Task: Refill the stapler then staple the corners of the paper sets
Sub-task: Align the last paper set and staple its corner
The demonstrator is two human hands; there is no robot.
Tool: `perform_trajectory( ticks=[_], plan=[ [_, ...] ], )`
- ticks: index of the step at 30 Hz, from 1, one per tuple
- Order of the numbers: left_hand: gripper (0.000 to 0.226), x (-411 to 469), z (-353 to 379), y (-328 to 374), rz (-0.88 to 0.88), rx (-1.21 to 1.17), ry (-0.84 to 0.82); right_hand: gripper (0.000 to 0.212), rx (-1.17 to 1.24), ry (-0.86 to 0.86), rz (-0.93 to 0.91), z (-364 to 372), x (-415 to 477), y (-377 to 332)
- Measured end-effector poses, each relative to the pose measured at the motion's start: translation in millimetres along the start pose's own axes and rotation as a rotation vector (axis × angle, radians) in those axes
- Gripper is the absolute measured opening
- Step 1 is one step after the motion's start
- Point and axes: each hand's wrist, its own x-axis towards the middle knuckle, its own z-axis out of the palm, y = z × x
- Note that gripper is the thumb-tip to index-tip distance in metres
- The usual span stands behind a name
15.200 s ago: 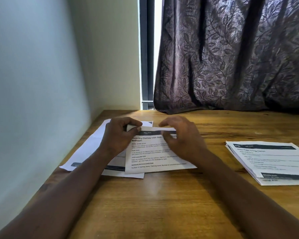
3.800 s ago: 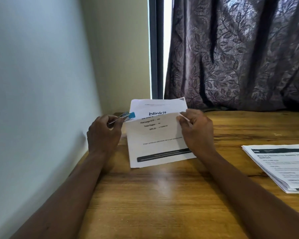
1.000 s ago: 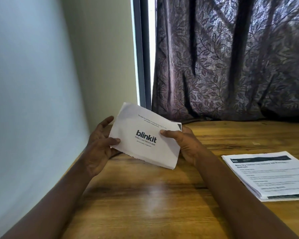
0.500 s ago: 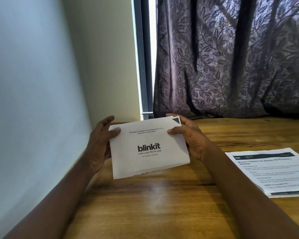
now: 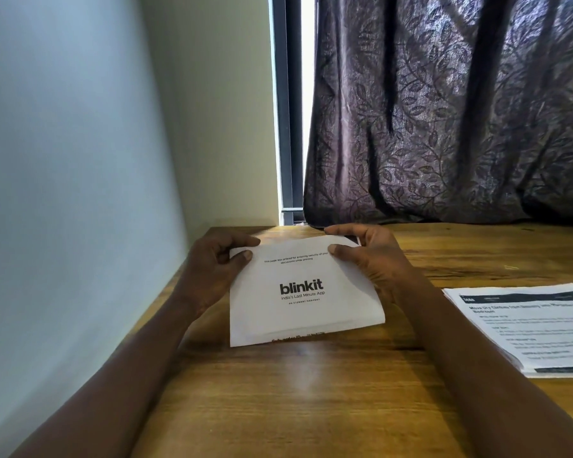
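Paper set (image 5: 298, 305), folded, reads "blinkit, India's Last Minute App"; print at its lower fold is half hidden. It sits low over the tabletop (image 5: 295, 408) toward the far left corner. A blurred printed stack (image 5: 526, 328) is cut off at the right edge. The left hand (image 5: 212, 269) and right hand (image 5: 374, 259) pinch its upper corners, thumbs in front.

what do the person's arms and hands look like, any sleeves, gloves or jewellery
Both arms are bare: the left forearm and right forearm show no sleeve up to the frame's edge. The left hand and right hand wear no gloves, and no ring, watch or bracelet shows. The nails visible on the fingers are short.
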Motion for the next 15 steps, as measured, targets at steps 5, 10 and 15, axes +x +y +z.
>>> perform_trajectory(
  ticks=[5, 10, 15],
  plan=[
    [0.017, 1.3, 2.2, -4.7, 0.025, 0.101, -0.048, 0.023, -0.107, 0.010, -0.046, -1.1, -1.7, -0.7],
    [0.015, 1.8, 0.4, -11.7, 0.083, 0.229, -0.102, 0.013, -0.208, 0.061, -0.031, -3.9, 0.8, 3.2],
    [0.014, 4.2, 0.3, -18.4, 0.064, 0.349, -0.173, 0.003, -0.664, 0.080, -0.113, -3.4, -0.8, 3.5]
  ],
)
